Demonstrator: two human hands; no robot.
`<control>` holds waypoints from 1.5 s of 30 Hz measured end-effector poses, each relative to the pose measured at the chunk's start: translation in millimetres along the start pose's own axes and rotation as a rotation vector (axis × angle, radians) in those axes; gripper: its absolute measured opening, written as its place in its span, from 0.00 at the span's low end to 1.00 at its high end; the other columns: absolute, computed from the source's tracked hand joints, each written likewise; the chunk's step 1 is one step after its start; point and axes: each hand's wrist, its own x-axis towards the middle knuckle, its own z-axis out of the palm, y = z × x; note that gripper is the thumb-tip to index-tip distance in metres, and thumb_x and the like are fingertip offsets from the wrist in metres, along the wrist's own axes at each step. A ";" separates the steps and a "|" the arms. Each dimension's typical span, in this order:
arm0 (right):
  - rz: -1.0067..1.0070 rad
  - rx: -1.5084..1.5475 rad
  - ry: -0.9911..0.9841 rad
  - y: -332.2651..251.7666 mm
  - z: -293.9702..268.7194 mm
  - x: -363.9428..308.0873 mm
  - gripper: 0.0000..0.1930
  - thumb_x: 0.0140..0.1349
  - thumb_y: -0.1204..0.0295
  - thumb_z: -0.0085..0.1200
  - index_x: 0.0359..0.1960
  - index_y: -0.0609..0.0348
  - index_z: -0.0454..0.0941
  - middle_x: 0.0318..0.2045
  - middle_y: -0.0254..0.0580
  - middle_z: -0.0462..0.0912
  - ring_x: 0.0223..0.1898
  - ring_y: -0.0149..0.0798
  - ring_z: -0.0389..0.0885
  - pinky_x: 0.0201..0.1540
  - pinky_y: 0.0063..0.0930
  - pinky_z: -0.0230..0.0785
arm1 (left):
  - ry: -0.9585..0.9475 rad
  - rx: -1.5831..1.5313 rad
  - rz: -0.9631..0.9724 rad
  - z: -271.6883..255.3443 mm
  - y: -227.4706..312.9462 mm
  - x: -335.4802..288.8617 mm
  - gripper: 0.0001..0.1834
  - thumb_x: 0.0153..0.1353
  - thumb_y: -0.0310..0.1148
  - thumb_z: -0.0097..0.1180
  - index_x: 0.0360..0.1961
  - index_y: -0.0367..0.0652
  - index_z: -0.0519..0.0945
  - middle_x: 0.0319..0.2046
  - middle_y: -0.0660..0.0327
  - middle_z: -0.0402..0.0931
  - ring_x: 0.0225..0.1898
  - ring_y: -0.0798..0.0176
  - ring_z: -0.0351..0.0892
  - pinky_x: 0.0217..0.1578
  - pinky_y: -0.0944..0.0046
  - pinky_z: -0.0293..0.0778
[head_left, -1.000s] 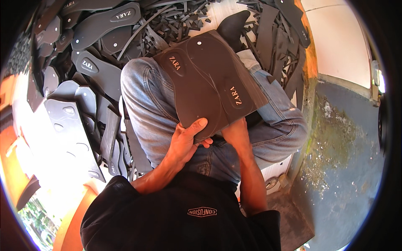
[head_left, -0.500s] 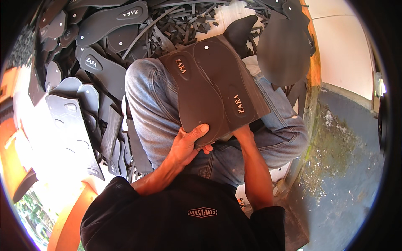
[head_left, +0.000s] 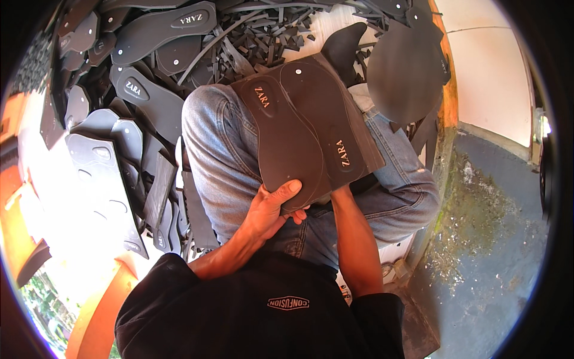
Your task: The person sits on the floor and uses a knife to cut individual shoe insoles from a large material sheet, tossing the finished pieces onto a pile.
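While the left hand (head_left: 263, 214) pinches the near edge of the dark sheet (head_left: 308, 134), thumb (head_left: 292, 186) on top and fingers curled below, the right hand (head_left: 342, 194) goes in under that edge just to the right; its fingers are hidden, so whether they grip, press or lie flat does not show. The sheet slants away ahead of both hands, above the legs, with two sole outlines nested head to toe on its face.

To handle it well, I judge, the left pinch should be firm yet light enough not to dent what looks like foam, the thumb pressing inside an outline rather than across it. A right palm spread flat underneath would stop bending along those curved lines, and any push from below is best slow and even.

On either side of the sheet, the left leg (head_left: 212, 140) and right leg (head_left: 397, 158) leave scant room to swing it. Past its far edge, a black pointed object (head_left: 345, 48) stands close by. Offcuts (head_left: 269, 39) lie scattered farther ahead of the left hand, soles (head_left: 152, 102) heap up to its left, and a brightly lit panel (head_left: 98, 179) sits farther out. Well to the right of the right hand is a stained blue-grey surface (head_left: 490, 233)
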 end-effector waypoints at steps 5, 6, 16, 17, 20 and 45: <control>0.016 0.001 -0.017 2.5 3.7 0.3 0.18 0.65 0.68 0.47 0.54 0.63 0.70 0.50 0.45 0.74 0.51 0.37 0.73 0.52 0.32 0.67 | -0.012 -0.001 0.002 -3.0 -2.4 1.3 0.16 0.60 0.40 0.56 0.37 0.36 0.76 0.23 0.54 0.77 0.20 0.63 0.79 0.18 0.69 0.76; 0.016 -0.003 -0.019 3.0 4.7 0.3 0.18 0.65 0.67 0.47 0.54 0.63 0.70 0.49 0.44 0.74 0.50 0.37 0.73 0.52 0.32 0.67 | -0.011 -0.003 -0.002 -3.3 -2.5 1.3 0.16 0.60 0.40 0.56 0.37 0.36 0.76 0.23 0.54 0.77 0.20 0.63 0.79 0.18 0.69 0.76; -0.006 -0.066 0.014 3.8 24.9 19.8 0.18 0.65 0.64 0.47 0.51 0.62 0.71 0.46 0.44 0.76 0.46 0.37 0.75 0.47 0.31 0.70 | 0.000 -0.063 0.012 1.5 -3.1 0.3 0.14 0.59 0.40 0.59 0.35 0.38 0.77 0.22 0.54 0.78 0.18 0.63 0.78 0.19 0.68 0.76; -0.009 -0.069 0.019 4.2 28.0 22.3 0.18 0.65 0.63 0.47 0.51 0.62 0.72 0.45 0.44 0.76 0.45 0.37 0.75 0.47 0.31 0.70 | 0.004 -0.060 0.008 1.0 -3.7 0.7 0.14 0.59 0.39 0.58 0.36 0.38 0.76 0.22 0.53 0.78 0.18 0.62 0.78 0.18 0.67 0.75; -0.015 -0.085 0.033 5.8 35.7 29.8 0.18 0.65 0.62 0.47 0.50 0.62 0.72 0.44 0.43 0.77 0.44 0.37 0.76 0.46 0.30 0.71 | 0.012 -0.051 0.001 0.0 -4.7 0.6 0.15 0.59 0.39 0.58 0.38 0.38 0.74 0.23 0.52 0.77 0.17 0.61 0.77 0.17 0.66 0.75; 0.330 0.540 -0.292 -135.2 8.2 62.4 0.15 0.51 0.62 0.60 0.29 0.62 0.76 0.16 0.34 0.74 0.10 0.23 0.62 0.11 0.19 0.52 | -0.092 0.732 0.012 -76.8 127.4 -92.8 0.21 0.55 0.38 0.58 0.42 0.29 0.75 0.24 0.57 0.77 0.21 0.69 0.77 0.15 0.70 0.73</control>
